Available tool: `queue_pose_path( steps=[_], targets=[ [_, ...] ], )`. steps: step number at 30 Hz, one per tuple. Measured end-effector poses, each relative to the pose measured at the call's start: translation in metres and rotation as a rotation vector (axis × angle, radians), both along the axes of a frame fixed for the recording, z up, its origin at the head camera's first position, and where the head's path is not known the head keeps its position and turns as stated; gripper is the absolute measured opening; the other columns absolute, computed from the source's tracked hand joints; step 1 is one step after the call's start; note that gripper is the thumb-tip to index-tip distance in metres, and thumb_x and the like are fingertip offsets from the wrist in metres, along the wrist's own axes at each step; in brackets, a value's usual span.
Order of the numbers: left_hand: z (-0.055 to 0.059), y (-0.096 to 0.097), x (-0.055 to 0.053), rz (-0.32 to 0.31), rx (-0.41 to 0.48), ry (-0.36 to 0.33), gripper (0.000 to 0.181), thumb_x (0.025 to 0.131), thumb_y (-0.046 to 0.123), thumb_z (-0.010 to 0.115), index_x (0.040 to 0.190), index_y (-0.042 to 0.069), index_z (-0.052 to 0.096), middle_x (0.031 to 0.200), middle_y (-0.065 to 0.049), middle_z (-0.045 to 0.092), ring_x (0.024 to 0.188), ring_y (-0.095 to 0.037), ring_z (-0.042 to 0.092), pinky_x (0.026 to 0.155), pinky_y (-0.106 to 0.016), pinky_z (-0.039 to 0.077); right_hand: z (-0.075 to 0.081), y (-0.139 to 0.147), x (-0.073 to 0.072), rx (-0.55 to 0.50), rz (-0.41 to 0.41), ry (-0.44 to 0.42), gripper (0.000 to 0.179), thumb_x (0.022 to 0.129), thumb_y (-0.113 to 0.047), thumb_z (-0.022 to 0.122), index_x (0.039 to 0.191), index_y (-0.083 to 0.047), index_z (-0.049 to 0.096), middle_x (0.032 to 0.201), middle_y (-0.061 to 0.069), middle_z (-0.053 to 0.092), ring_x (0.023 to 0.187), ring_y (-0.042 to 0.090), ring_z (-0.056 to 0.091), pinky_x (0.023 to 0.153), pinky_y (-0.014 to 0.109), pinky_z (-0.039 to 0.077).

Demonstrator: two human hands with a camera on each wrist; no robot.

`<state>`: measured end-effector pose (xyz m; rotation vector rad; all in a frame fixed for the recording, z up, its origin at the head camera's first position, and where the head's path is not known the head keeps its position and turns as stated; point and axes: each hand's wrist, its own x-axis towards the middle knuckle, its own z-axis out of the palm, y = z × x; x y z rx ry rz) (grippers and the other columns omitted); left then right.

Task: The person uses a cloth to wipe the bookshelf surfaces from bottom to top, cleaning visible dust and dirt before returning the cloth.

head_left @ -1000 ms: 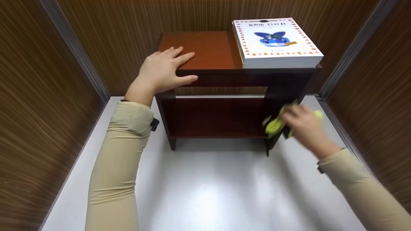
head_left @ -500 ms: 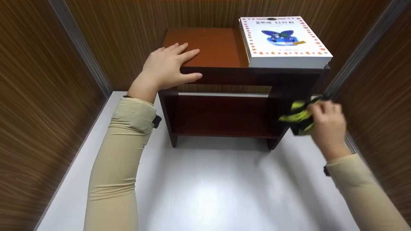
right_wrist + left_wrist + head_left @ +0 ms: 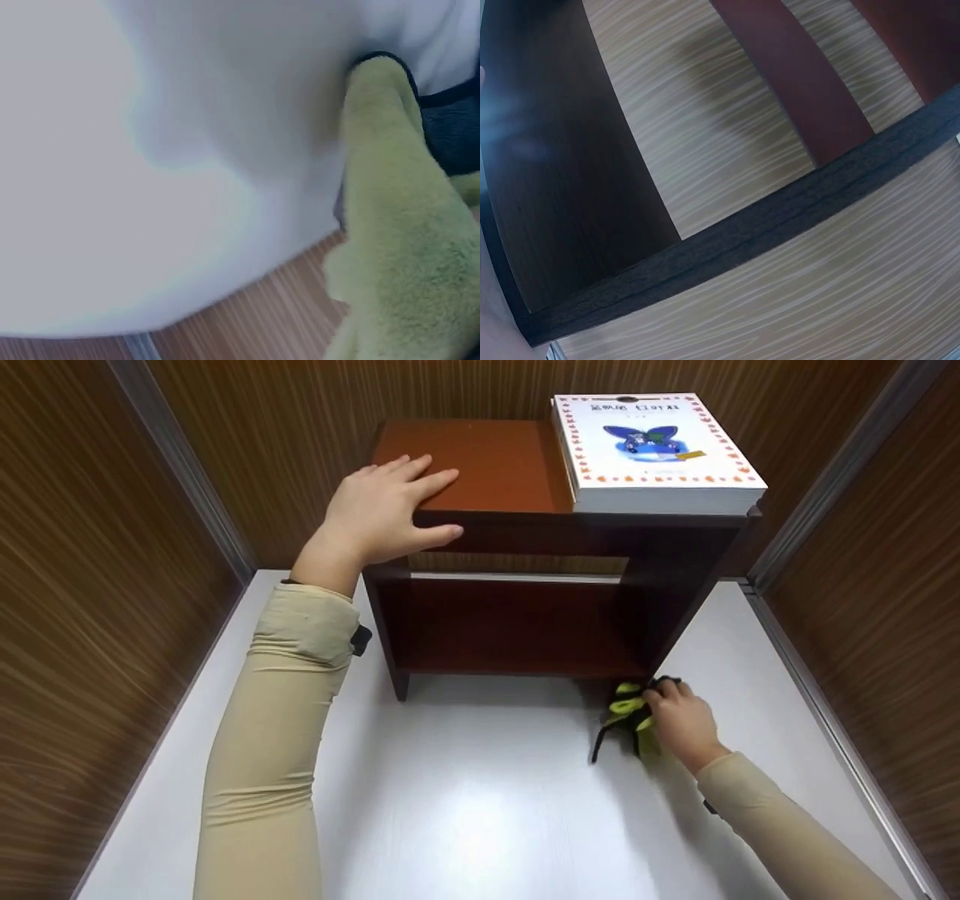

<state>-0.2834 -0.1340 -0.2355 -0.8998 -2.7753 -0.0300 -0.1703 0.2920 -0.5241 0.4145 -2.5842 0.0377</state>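
My left hand point(image 3: 379, 514) rests with spread fingers on the front left corner of a small brown wooden stand point(image 3: 499, 461); its thumb reaches past the front edge. Low at the right, my right hand point(image 3: 681, 724) grips a crumpled yellow-green and black cloth point(image 3: 628, 706) at the foot of the stand's right side panel, which the cloth hides. Whether cloth and panel touch throughout is not clear. In the right wrist view the fuzzy cloth point(image 3: 405, 217) hangs in folds with dark edging, and the hand itself is out of sight. The left wrist view shows the stand's dark side panel point(image 3: 562, 165).
A thick white book or stack of books point(image 3: 664, 450) with a butterfly picture lies on the right of the stand's top. Below is a lower shelf point(image 3: 517, 626). Wood-grain walls point(image 3: 97, 622) enclose the white floor point(image 3: 465, 780) on three sides.
My right hand has carried the cloth from the upper part of the right side panel, outward, then down to its foot. The left hand stays on the top; the view shifts slightly.
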Motion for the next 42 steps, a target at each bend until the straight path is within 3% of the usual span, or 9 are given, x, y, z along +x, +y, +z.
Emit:
queue_pose_path(
  steps=[6, 13, 20, 24, 27, 32, 36, 39, 42],
  targets=[
    [0.001, 0.002, -0.001, -0.010, 0.011, 0.011, 0.075, 0.085, 0.070, 0.037, 0.148, 0.030, 0.027, 0.151, -0.008, 0.026, 0.138, -0.028, 0.022, 0.108, -0.050, 0.021, -0.026, -0.007, 0.000, 0.101, -0.043, -0.244, 0.008, 0.073, 0.004, 0.061, 0.080, -0.001, 0.063, 0.081, 0.018, 0.052, 0.069, 0.036, 0.052, 0.046, 0.045, 0.047],
    [-0.002, 0.002, -0.001, -0.008, -0.002, 0.017, 0.075, 0.085, 0.069, 0.038, 0.148, 0.030, 0.027, 0.151, -0.008, 0.026, 0.138, -0.029, 0.023, 0.108, -0.049, 0.021, -0.001, -0.005, -0.001, 0.034, -0.016, -0.194, 0.021, 0.064, 0.000, 0.068, 0.085, -0.003, 0.065, 0.082, 0.014, 0.056, 0.071, 0.035, 0.053, 0.048, 0.047, 0.047],
    [-0.002, 0.007, -0.002, -0.010, -0.005, 0.024, 0.074, 0.086, 0.068, 0.039, 0.148, 0.030, 0.028, 0.151, -0.008, 0.027, 0.137, -0.028, 0.024, 0.108, -0.049, 0.022, 0.071, 0.013, 0.002, -0.161, -0.003, 0.157, 0.045, 0.054, -0.009, 0.078, 0.096, -0.003, 0.063, 0.092, 0.017, 0.059, 0.077, 0.040, 0.053, 0.049, 0.053, 0.043],
    [-0.002, 0.004, -0.002, -0.009, -0.002, 0.027, 0.073, 0.086, 0.068, 0.039, 0.148, 0.030, 0.027, 0.151, -0.008, 0.027, 0.137, -0.028, 0.024, 0.108, -0.049, 0.022, 0.131, 0.011, -0.001, -0.253, -0.020, 0.399, 0.037, 0.061, 0.004, 0.065, 0.098, 0.000, 0.064, 0.093, 0.019, 0.060, 0.079, 0.041, 0.053, 0.056, 0.055, 0.042],
    [-0.003, 0.001, -0.001, -0.003, 0.004, 0.034, 0.073, 0.086, 0.067, 0.040, 0.148, 0.030, 0.028, 0.151, -0.008, 0.028, 0.137, -0.029, 0.025, 0.107, -0.049, 0.023, 0.173, 0.003, -0.006, -0.356, -0.050, 0.592, 0.024, 0.072, -0.001, 0.062, 0.095, 0.001, 0.066, 0.094, 0.020, 0.062, 0.082, 0.041, 0.053, 0.064, 0.057, 0.043],
    [-0.005, -0.001, -0.001, -0.003, 0.021, 0.049, 0.072, 0.085, 0.066, 0.042, 0.147, 0.029, 0.031, 0.149, -0.008, 0.030, 0.136, -0.029, 0.027, 0.106, -0.049, 0.025, 0.213, -0.005, -0.020, -0.516, -0.113, 0.772, 0.017, 0.084, -0.014, 0.062, 0.091, 0.000, 0.068, 0.094, 0.021, 0.061, 0.088, 0.037, 0.054, 0.076, 0.047, 0.046],
    [-0.005, 0.000, -0.002, -0.006, 0.028, 0.054, 0.072, 0.085, 0.066, 0.042, 0.146, 0.030, 0.032, 0.149, -0.008, 0.031, 0.136, -0.029, 0.027, 0.106, -0.049, 0.025, 0.201, -0.005, -0.027, -0.484, -0.086, 0.762, 0.012, 0.085, -0.007, 0.059, 0.091, 0.000, 0.066, 0.093, 0.021, 0.060, 0.084, 0.040, 0.051, 0.071, 0.050, 0.044],
    [-0.005, 0.001, -0.002, -0.011, 0.030, 0.061, 0.071, 0.085, 0.066, 0.042, 0.146, 0.030, 0.032, 0.149, -0.008, 0.031, 0.136, -0.028, 0.028, 0.106, -0.049, 0.026, 0.170, -0.002, -0.027, -0.407, -0.030, 0.721, 0.015, 0.077, 0.002, 0.059, 0.091, 0.002, 0.065, 0.093, 0.022, 0.060, 0.080, 0.043, 0.050, 0.064, 0.055, 0.042],
    [-0.005, 0.000, -0.002, -0.013, 0.028, 0.071, 0.072, 0.085, 0.066, 0.043, 0.146, 0.030, 0.033, 0.149, -0.008, 0.032, 0.135, -0.029, 0.029, 0.105, -0.050, 0.026, 0.131, 0.003, -0.021, -0.300, 0.013, 0.583, 0.030, 0.064, 0.007, 0.061, 0.093, 0.002, 0.062, 0.094, 0.021, 0.059, 0.078, 0.044, 0.050, 0.057, 0.055, 0.042]
  ],
)
